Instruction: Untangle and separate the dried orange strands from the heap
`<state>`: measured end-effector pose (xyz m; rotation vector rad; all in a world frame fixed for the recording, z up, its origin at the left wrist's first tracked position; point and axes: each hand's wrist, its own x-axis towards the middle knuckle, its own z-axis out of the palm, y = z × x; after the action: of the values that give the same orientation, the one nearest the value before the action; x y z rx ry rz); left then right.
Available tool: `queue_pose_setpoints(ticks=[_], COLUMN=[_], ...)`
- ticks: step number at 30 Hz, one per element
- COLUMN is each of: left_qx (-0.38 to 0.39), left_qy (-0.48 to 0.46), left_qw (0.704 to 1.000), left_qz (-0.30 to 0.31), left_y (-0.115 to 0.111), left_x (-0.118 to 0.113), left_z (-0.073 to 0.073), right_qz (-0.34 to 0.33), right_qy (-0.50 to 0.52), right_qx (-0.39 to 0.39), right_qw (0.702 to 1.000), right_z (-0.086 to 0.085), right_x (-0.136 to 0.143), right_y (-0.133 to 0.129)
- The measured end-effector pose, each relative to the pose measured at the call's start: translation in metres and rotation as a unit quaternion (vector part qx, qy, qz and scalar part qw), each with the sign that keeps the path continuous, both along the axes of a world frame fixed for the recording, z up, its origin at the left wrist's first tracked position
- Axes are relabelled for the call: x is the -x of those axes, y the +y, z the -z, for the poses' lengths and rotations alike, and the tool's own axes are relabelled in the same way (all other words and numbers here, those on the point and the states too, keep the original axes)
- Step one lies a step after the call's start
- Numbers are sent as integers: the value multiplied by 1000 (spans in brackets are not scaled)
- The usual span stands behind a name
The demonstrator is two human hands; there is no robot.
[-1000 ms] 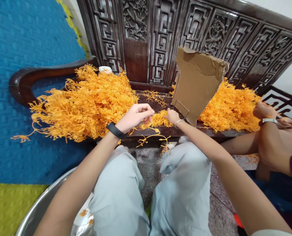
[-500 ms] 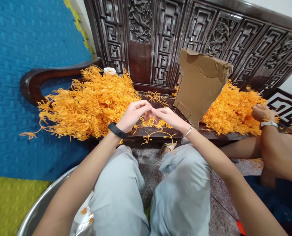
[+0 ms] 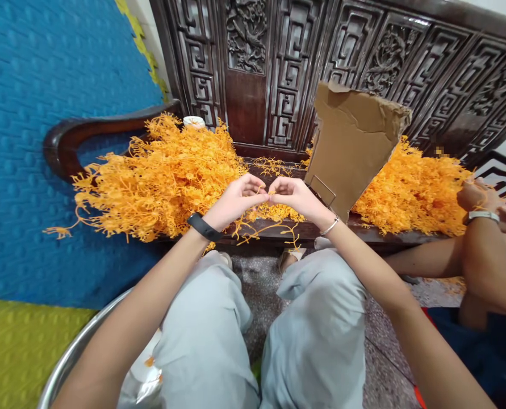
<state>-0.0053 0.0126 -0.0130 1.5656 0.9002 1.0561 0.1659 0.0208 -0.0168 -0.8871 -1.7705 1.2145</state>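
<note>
My left hand point(image 3: 241, 197) and my right hand point(image 3: 294, 196) meet fingertip to fingertip over the front of a dark wooden bench. Both are closed in a pinch on a thin orange plastic strand point(image 3: 260, 190), of which only small bits show between the fingers. Below them, a branching orange strand point(image 3: 256, 232) hangs over the bench edge, with loose orange pieces point(image 3: 281, 212) behind it. To the left of my left hand rises a big heap of tangled orange strands point(image 3: 163, 182). Whether the hanging strand joins the pinched one, I cannot tell.
A cardboard sheet point(image 3: 355, 142) stands upright beside a thin wire frame point(image 3: 323, 192). Beyond it lies a second orange heap point(image 3: 410, 190), where another person's hand point(image 3: 478, 196) works. A metal basin point(image 3: 71, 358) sits at my lower left. The carved bench back point(image 3: 246, 108) rises behind.
My fingers have curled and the knuckles lifted, the tips still meeting. The hanging strand has shifted left and up. The other person's hand has moved slightly right, and the view has shifted a little.
</note>
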Motion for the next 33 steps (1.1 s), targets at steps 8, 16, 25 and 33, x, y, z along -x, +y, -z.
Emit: queue_pose_setpoints(ticks=[8, 16, 25, 33], left_qx=[31, -27, -104, -40], left_qy=[76, 34, 44, 54], left_qw=[993, 998, 993, 994], left_qz=[83, 45, 33, 88], left_y=[3, 2, -2, -1], left_x=[0, 2, 6, 6], left_z=[5, 3, 0, 1], right_qz=[-14, -9, 22, 20], right_qy=[9, 17, -4, -36], right_qx=[-75, -83, -45, -65], right_qw=[997, 996, 999, 997], right_z=[-3, -1, -4, -12], right_x=[-6, -5, -2, -6], right_y=[-1, -1, -5, -9])
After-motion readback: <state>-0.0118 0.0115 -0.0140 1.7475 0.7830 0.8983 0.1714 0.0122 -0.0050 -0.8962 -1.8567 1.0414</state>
